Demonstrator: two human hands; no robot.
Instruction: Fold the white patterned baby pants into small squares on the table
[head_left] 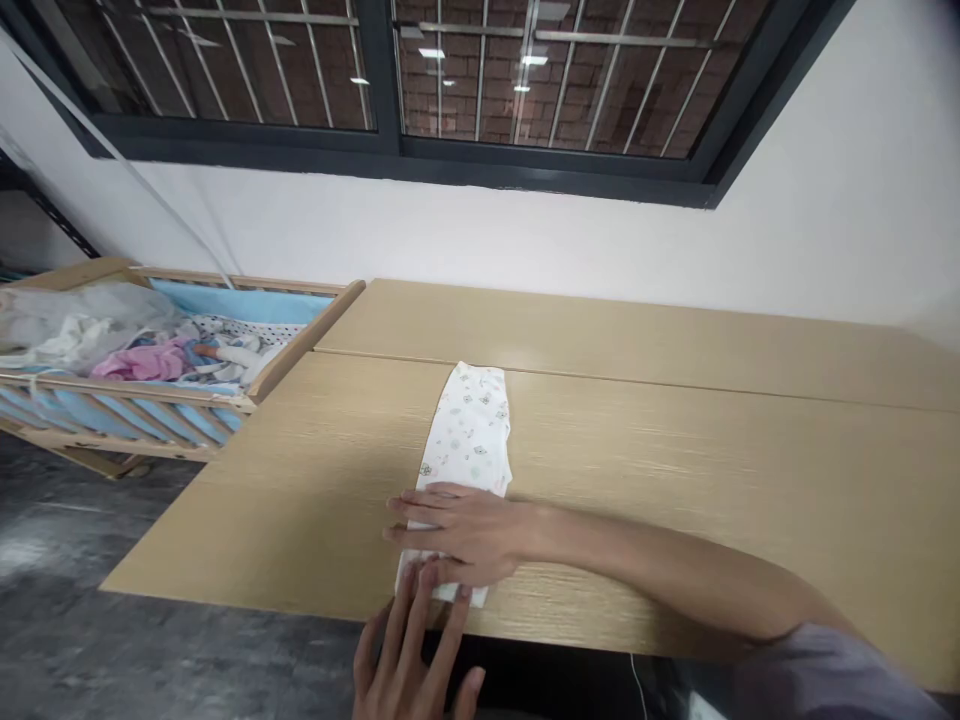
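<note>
A pair of white baby pants (pixel 469 425) with a small print lies folded into a narrow strip on the wooden table (pixel 637 480). One end points toward the wall, and the near end is close to the table's front edge. My right hand (pixel 472 535) rests flat across the lower part of the pants, its fingers stretched to the left past the fabric. At the near end, my left hand (pixel 420 640) has its fingers spread, with fingertips on or just over the cloth beside my right hand. Part of the fabric is hidden beneath both hands.
At the left stands a wooden crib (pixel 300 345) with blue lining, holding a pink cloth (pixel 146 360), white fabrics and a doll-like limb. A dark-framed window (pixel 386 150) with bars is in the white wall behind the table. The floor (pixel 225 660) is grey.
</note>
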